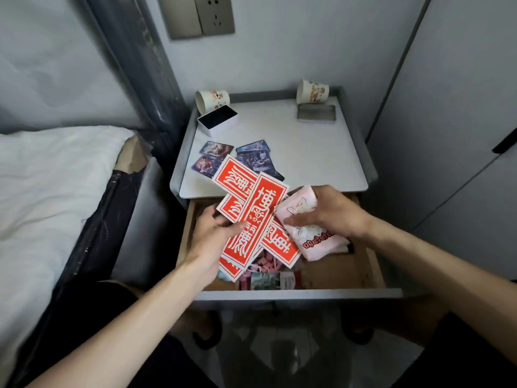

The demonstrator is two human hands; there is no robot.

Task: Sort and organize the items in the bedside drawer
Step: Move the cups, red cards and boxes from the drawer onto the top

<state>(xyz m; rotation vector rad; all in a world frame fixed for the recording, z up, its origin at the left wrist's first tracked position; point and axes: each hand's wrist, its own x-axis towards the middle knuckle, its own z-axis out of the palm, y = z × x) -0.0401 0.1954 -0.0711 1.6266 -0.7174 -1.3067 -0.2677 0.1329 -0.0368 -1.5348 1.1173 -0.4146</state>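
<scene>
The bedside drawer (375, 264) stands pulled open below the nightstand top (307, 158). Above the drawer, my left hand (212, 236) grips a fanned bunch of red envelopes (257, 211) with white lettering. My right hand (327, 214) holds a pink tissue pack (313, 239) with a cartoon print, just right of the envelopes. Under them, in the drawer, lie pink small pieces (265, 266) and some printed cards (265, 280), partly hidden.
Several dark picture cards (215, 149) lie at the front left of the nightstand top. An open white tin (218, 120) and its lid (316, 113) sit further back, with two tipped paper cups (212, 99) (312, 91). A bed (42, 191) is at left, a cabinet door (461, 135) at right.
</scene>
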